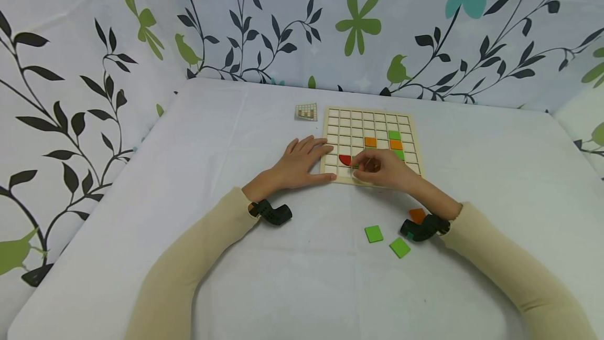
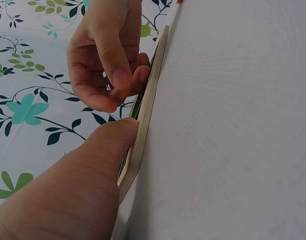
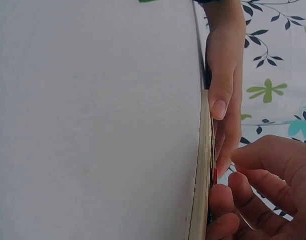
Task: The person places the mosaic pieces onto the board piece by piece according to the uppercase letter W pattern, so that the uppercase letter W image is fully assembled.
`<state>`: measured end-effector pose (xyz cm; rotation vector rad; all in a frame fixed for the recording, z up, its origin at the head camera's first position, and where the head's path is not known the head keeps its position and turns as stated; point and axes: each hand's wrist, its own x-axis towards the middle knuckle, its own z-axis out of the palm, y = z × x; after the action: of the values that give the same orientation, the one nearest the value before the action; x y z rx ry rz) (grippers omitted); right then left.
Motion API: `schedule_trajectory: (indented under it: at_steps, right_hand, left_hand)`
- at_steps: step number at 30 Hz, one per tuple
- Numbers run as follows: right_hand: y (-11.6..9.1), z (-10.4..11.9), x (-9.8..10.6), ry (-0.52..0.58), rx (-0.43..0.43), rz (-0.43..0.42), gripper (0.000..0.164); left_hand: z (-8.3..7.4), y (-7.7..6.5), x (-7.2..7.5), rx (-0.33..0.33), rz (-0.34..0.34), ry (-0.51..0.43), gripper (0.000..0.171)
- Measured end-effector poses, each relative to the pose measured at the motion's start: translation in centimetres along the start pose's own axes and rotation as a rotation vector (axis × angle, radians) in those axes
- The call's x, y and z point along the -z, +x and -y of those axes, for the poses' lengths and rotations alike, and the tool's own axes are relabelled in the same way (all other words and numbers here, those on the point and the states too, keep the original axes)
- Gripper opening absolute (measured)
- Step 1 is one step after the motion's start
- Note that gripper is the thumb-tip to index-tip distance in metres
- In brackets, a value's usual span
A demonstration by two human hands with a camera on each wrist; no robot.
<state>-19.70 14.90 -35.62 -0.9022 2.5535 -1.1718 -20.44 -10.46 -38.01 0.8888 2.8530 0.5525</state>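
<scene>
A wooden grid board [image 1: 356, 124] lies flat on the white table. My left hand [image 1: 302, 163] rests at its left side, fingers spread, with the thumb on the front left corner. Over the board's front part, my right hand [image 1: 384, 168] has bent fingers, its index fingertip right beside a red rounded piece [image 1: 344, 159]. In the right wrist view a gap shows between the right thumb and fingers [image 3: 239, 186], with nothing seen in it. Orange tiles [image 1: 370, 141] and green tiles [image 1: 394, 134] sit in squares farther right, some partly covered by the right hand.
Two loose green tiles [image 1: 374, 234] lie on the table in front of the board. An orange tile [image 1: 417, 215] is partly hidden by the right wrist camera [image 1: 424, 227]. A small card with a printed grid pattern [image 1: 306, 112] lies left of the board's far corner.
</scene>
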Motion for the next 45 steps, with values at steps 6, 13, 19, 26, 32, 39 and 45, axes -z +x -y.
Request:
schedule_trajectory:
  at_steps: [6, 13, 19, 26, 32, 39, 45]
  right_hand:
    - [-0.4, 0.3, -0.1, -0.002, -0.002, 0.012, 0.012]
    - [-1.0, 0.6, -0.1, 0.038, -0.053, 0.029, 0.013]
    - [-1.4, 0.6, -0.1, 0.051, -0.046, 0.041, 0.012]
    - [-1.8, 0.7, -0.2, 0.060, -0.049, 0.054, 0.012]
    - [-2.2, 0.9, -0.3, 0.084, -0.055, 0.070, 0.012]
    - [-2.6, 0.8, -0.2, 0.094, -0.057, 0.123, 0.012]
    - [-2.9, 0.7, -0.1, 0.079, -0.015, 0.210, 0.012]
  left_hand:
    - [0.1, 0.0, -0.2, -0.002, -0.008, 0.001, 0.073]
    - [0.1, 0.0, -0.2, -0.001, -0.006, 0.009, 0.073]
    - [0.2, 0.1, -0.2, -0.003, -0.006, 0.014, 0.074]
    - [0.2, 0.0, -0.1, 0.001, -0.008, 0.008, 0.075]
    - [0.2, 0.1, -0.2, 0.004, -0.004, 0.008, 0.074]
    - [0.1, 0.0, -0.1, 0.008, 0.001, -0.002, 0.074]
    - [0.1, 0.0, 0.0, 0.008, -0.001, -0.011, 0.073]
